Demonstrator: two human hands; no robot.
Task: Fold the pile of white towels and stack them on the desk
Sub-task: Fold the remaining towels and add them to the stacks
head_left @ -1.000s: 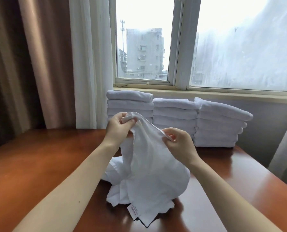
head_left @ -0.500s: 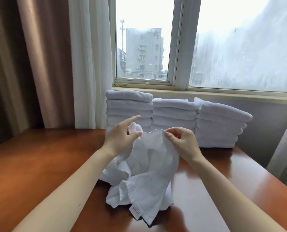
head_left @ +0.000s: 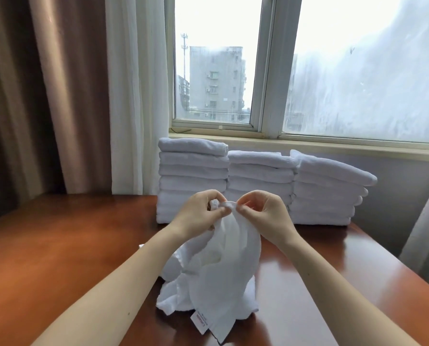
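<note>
Both hands work one towel [head_left: 223,270]: our left hand [head_left: 198,216] and right hand [head_left: 266,216] pinch its top hem, fingertips nearly touching, while its lower part bunches on the tabletop [head_left: 58,258]. Step, we judge: finding the corners. The next move calls for sliding the hands apart along the hem. No container shows; three folded stacks [head_left: 258,176] stand at the far edge.

White towel [head_left: 223,275], white stacks [head_left: 261,181] — reddish-brown desk [head_left: 66,250], brown curtain [head_left: 46,96]
</note>
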